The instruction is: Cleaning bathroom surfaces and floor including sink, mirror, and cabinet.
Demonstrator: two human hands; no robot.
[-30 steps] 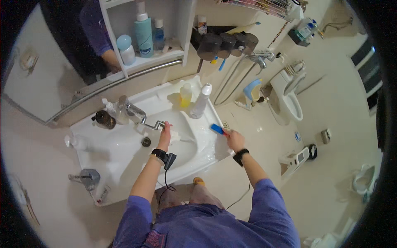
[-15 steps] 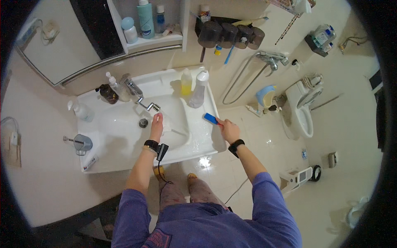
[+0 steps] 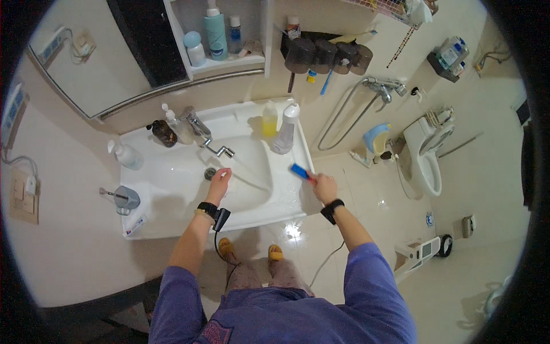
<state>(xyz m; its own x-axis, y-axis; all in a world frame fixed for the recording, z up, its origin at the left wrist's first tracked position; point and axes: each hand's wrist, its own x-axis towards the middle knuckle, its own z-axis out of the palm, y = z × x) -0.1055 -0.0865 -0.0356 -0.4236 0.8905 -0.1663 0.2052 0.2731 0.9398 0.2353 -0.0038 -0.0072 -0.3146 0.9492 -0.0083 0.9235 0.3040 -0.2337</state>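
My left hand is over the white sink basin, just below the swivel tap spout and beside the drain. Its fingers lie close together, loosely bent, and nothing shows in them. At the basin's right edge, my right hand is closed around the red handle of a small brush-like tool with a blue head. The blue head points up and left over the wet sink ledge. Its working side cannot be made out.
A clear pump bottle and a bottle of yellow liquid stand behind the basin. Further left are a white pump bottle, a dark bottle and a grey cup. A toilet is at the right.
My left hand has drawn back from the spout and its fingers have bent to the right. The whole view has shifted, while my right hand keeps its hold on the brush-like tool.
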